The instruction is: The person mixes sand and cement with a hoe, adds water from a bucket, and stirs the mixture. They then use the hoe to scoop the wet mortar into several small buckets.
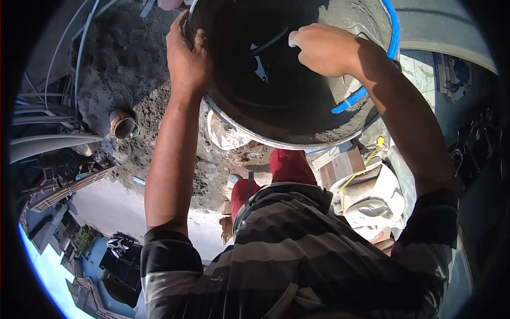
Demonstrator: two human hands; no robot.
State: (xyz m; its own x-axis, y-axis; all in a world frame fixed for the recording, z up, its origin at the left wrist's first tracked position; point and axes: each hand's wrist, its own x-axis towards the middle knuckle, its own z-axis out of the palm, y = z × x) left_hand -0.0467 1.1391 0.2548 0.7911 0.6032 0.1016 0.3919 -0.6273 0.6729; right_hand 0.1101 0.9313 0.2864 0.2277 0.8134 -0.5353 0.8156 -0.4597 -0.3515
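A large round tub (297,144) with grey, cement-smeared walls stands in front of me, holding dark liquid with a bright reflection on it. My left hand (189,61) grips the tub's left rim, its thumb near the inner edge and its fingers partly hidden. Over the liquid, my right hand (326,50) is closed in a fist, knuckles up. What it holds, if anything, is hidden. A faint curved line runs from near it into the dark liquid. A blue hose (394,29) lies along the right rim, passing behind my right forearm; its end (348,103) hangs inside the tub.
Grey sand or mortar (119,58) covers the ground at left, with a small bucket (124,125) lying on it. Pale pipes (53,141) lie farther left. White sacks (374,199) and a brown tile or board (342,167) sit right of my legs.
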